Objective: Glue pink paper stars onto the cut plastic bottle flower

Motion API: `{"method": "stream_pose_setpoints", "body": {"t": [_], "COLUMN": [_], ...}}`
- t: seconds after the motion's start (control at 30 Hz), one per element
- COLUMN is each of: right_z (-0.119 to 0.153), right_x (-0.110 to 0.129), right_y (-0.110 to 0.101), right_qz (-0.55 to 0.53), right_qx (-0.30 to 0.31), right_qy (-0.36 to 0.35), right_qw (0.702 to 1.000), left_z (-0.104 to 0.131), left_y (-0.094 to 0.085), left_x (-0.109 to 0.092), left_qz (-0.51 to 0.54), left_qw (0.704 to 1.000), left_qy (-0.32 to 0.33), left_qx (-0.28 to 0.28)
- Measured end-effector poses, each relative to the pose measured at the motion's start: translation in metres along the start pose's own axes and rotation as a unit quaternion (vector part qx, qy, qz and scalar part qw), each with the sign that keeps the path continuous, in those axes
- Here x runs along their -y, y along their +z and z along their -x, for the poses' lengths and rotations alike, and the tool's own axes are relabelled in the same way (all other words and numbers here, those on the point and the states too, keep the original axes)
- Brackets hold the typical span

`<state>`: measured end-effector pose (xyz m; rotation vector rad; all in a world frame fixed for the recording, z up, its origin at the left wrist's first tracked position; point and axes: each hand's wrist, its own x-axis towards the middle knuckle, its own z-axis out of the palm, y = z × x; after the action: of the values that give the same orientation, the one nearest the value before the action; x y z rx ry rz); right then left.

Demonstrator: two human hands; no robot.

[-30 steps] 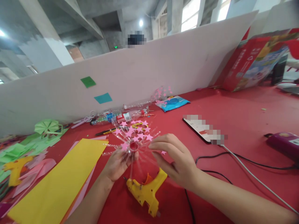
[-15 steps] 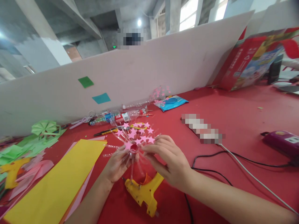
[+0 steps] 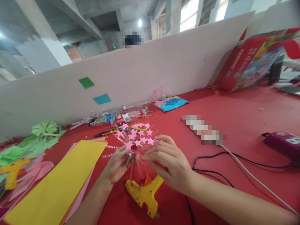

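Note:
A clear plastic bottle cut into spread strips, with pink stars (image 3: 132, 134) on many of their ends, is held upright above the table. My left hand (image 3: 119, 165) is closed around it from the left, below its red centre. On the other side, my right hand (image 3: 167, 157) has its fingers bent together at the right-hand strips. Whatever lies between those fingertips is too small to make out. Beneath both hands lies a yellow glue gun (image 3: 142, 193), its nozzle pointing left.
Yellow paper sheets (image 3: 58, 178) lie at left, near green paper pieces (image 3: 30, 147) and another yellow glue gun (image 3: 12, 173). Behind are a cutter (image 3: 106, 132), plastic bottles (image 3: 124, 118) and a blue packet (image 3: 172, 103). Cables (image 3: 253, 170) cross the right side. A white partition (image 3: 140, 72) stands behind.
My right hand has shifted slightly, and the starred strips have moved a little to the left. My left hand keeps its hold on the cut bottle.

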<state>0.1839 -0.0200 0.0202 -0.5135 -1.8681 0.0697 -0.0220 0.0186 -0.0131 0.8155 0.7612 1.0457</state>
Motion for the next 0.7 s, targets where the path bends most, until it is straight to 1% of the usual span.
{"method": "stream_pose_setpoints", "body": {"t": [0.13, 0.37, 0.47, 0.63, 0.7], "right_z": [0.0011, -0.0007, -0.0001, 0.0010, 0.0012], "right_x": [0.0005, 0.0001, -0.0002, -0.0001, 0.0002], "right_y": [-0.0004, 0.0022, 0.0032, 0.0022, 0.0007], "right_qz": [-0.002, 0.035, 0.039, 0.038, 0.041], "right_qx": [0.009, -0.009, -0.015, -0.013, -0.013], "right_qy": [-0.021, 0.014, 0.017, 0.024, 0.025], "right_qw": [1.000, 0.999, 0.999, 0.999, 0.999], "left_z": [0.0001, -0.0009, -0.0011, -0.0006, -0.0005], "left_y": [-0.0028, -0.0067, -0.0076, -0.0044, -0.0034], "left_x": [0.0008, 0.0024, 0.0025, 0.0004, -0.0003], "left_qz": [-0.002, -0.003, -0.002, -0.008, -0.007], "left_qw": [1.000, 1.000, 1.000, 1.000, 1.000], "left_qy": [0.002, -0.005, -0.004, -0.004, -0.007], "left_qx": [0.000, -0.002, -0.001, 0.008, -0.002]}}
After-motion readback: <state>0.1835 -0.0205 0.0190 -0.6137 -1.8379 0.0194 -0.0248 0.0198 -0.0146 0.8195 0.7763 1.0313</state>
